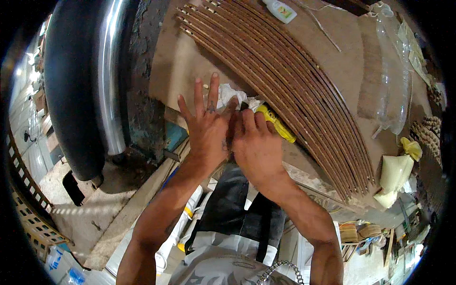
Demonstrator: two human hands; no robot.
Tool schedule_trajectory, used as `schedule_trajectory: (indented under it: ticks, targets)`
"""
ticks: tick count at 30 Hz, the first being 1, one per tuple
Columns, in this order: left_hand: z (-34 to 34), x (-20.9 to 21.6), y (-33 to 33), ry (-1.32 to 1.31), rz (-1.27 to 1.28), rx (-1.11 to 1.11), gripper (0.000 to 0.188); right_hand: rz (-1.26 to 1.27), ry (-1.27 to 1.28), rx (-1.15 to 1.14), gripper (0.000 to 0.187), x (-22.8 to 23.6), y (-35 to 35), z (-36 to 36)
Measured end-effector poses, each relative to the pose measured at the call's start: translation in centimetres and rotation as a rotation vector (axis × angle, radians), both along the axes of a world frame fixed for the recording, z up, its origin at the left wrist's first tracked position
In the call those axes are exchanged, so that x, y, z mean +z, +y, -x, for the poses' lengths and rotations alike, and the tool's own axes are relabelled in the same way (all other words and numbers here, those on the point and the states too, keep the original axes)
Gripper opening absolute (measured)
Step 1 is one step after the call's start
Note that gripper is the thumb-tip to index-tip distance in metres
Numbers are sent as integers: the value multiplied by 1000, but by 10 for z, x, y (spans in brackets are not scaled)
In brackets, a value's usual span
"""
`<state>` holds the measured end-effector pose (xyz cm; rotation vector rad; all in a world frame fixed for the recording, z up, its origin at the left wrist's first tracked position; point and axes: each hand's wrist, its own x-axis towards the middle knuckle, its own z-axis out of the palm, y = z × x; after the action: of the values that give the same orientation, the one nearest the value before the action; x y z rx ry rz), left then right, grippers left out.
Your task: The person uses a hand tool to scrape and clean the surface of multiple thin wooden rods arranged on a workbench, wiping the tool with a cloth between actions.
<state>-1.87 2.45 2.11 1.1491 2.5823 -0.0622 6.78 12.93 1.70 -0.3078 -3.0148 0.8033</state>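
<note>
Evidently, left hand (205, 124): fingers spread flat, pinning white crumpled cloth (228, 97) at frame centre.
Right hand (256, 142): curled, gripping yellow utility knife (278, 126) against the stacked wooden strips (285, 90), centre-right.

Two hands, left hand (205, 127) and right hand (256, 145), one yellow tool (277, 124), one white rag (228, 96), one glue bottle (281, 10) at upper centre, and one clear plastic bottle (393, 80) at upper right.

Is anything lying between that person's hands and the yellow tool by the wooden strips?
Nothing visible does. The right hand already rests on the yellow tool, beside the wooden strips. The left hand lies spread next to it, by the white rag.
</note>
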Motion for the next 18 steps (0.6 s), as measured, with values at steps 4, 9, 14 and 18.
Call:
schedule_trajectory:
  ticks: [4, 9, 14, 18]
  targets:
    - [-2, 1, 0, -22, 14, -19, 49, -38, -69, 28, 38, 13, -6, 1]
    - [-6, -2, 4, -30, 68, -62, 43, -16, -194, 138, 34, 29, -2, -17]
    - [13, -6, -2, -199, -86, -71, 32, 266, -156, 31, 28, 39, 18, -64]
    - [29, -9, -11, -363, -676, 163, 31, 1418, -141, -874, 22, 57, 53, -87]
